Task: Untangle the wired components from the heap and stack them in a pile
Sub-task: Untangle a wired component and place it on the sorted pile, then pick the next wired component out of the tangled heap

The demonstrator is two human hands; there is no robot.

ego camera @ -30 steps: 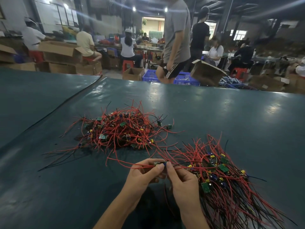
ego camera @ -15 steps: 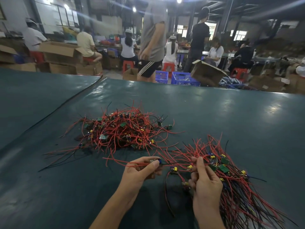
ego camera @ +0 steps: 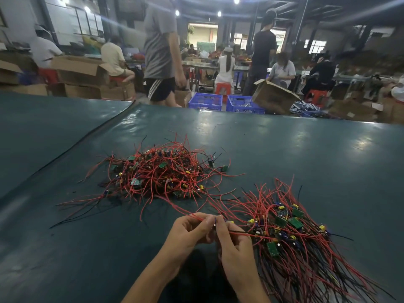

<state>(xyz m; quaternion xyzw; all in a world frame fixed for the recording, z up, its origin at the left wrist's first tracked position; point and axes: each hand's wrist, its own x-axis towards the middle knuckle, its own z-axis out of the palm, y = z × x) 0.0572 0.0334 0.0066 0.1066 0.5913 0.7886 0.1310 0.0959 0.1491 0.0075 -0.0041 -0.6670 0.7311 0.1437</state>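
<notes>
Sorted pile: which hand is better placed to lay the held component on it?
Right, probably. The right hand sits beside the sorted pile; the left hand, nearer the tangled heap, would have to reach across. Both pinch the component.

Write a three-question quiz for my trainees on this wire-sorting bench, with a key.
1. True or false: the left hand holds nothing.
2. Where does the sorted pile lie relative to the tangled heap on the table? A) left of it and farther away; B) right of it and nearer the person; C) on top of it.
3. Fill in: most wires in both lots are ____, the rest black.

Key
1. False: the left hand and the right hand both pinch one wired component.
2. B.
3. Red.
</notes>
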